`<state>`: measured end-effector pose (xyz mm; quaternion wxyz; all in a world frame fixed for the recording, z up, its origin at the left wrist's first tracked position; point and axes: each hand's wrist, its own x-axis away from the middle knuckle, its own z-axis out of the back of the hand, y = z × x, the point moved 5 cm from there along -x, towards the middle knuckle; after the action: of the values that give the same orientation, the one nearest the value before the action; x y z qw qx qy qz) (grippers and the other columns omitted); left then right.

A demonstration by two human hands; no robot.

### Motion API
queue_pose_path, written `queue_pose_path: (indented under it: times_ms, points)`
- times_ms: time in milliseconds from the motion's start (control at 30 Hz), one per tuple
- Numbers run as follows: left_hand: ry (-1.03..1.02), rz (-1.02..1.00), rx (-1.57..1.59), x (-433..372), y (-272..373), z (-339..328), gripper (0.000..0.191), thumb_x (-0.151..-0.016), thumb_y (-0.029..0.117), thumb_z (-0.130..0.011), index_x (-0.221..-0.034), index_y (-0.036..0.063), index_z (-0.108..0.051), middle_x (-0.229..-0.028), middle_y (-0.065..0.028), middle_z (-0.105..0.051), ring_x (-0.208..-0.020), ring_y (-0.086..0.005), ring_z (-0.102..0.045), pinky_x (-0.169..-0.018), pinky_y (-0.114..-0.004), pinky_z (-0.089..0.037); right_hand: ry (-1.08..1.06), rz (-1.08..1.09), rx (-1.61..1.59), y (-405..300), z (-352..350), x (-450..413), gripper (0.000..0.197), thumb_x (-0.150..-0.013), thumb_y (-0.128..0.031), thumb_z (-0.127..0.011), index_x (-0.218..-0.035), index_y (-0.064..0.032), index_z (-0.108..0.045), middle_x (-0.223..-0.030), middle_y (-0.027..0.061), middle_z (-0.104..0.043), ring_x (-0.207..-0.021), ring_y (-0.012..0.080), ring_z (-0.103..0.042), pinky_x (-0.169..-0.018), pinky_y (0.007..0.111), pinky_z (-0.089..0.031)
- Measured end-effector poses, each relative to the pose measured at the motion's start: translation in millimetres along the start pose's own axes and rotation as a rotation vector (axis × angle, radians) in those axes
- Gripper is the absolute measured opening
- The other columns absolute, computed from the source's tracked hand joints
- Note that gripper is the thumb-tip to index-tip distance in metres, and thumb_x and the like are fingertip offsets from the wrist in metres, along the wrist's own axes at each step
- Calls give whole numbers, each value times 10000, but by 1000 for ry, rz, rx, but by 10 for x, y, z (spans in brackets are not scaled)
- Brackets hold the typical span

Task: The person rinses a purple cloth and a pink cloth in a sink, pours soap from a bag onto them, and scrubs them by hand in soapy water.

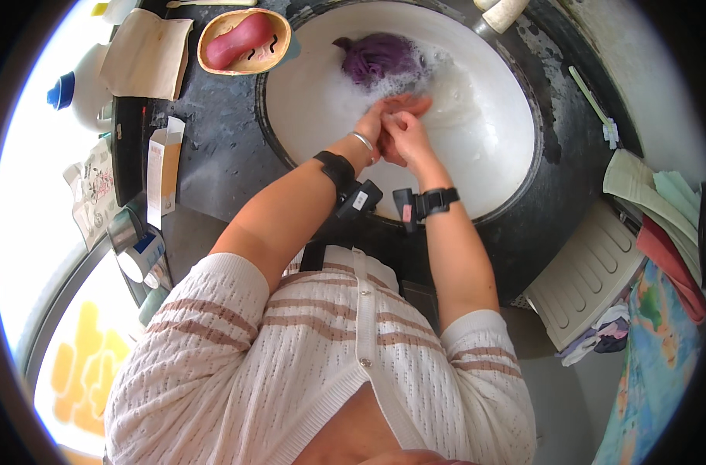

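A wet purple cloth [371, 61] lies bunched in soapy, cloudy water at the far side of the white oval washbasin [306, 110]. Just nearer to me, both hands meet over the basin. My left hand [394, 109], with a silver bangle at its wrist, has its fingers stretched out to the right and is wet. Against its palm and thumb side rest the bent fingers of my right hand [410, 135]. Whether anything small lies between the right fingertips cannot be seen. Neither hand touches the cloth.
Left of the basin, on the dark stone counter [225, 145], are a pink soap bar [239, 40] in an oval dish [274, 58] and an open carton [166, 168]. A tap [501, 16] is at the back. To the right lie a toothbrush [594, 104] and a plastic lid [585, 273] beside hanging cloths.
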<state>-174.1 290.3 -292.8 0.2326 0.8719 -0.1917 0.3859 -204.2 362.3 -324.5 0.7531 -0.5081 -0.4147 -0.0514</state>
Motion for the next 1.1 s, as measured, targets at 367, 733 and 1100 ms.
queue_pose_path:
  times_ms: [367,733,1100]
  points:
    - [558,33,-354,259,52,193,393,-802,285,-611,-1108,57,-516,-1140,-57,-513,-990,-180,-504,-809,-310,-414,650,713,935,-207,835,-141,112,-818,-122,-506,-893,-69,-569,-992,101,-519,-905,298,-518,-765,391,-451]
    - [538,-122,-306,414,291,475,245,-810,176,-552,-1040,94,-553,-1012,-16,-550,-940,-140,-504,-819,-293,-369,342,1030,1785,-1302,1054,-222,289,-828,-123,-427,-1079,-98,-569,-1208,70,-453,-1142,214,-407,-893,323,-367]
    - [399,-186,-243,934,589,778,252,-851,209,-504,-1066,85,-550,-1052,-24,-538,-983,-139,-487,-872,-292,-337,-202,-96,1414,48,921,1029,210,-782,-73,-459,-952,39,-512,-913,253,-602,-840,389,-602,-715,466,-468]
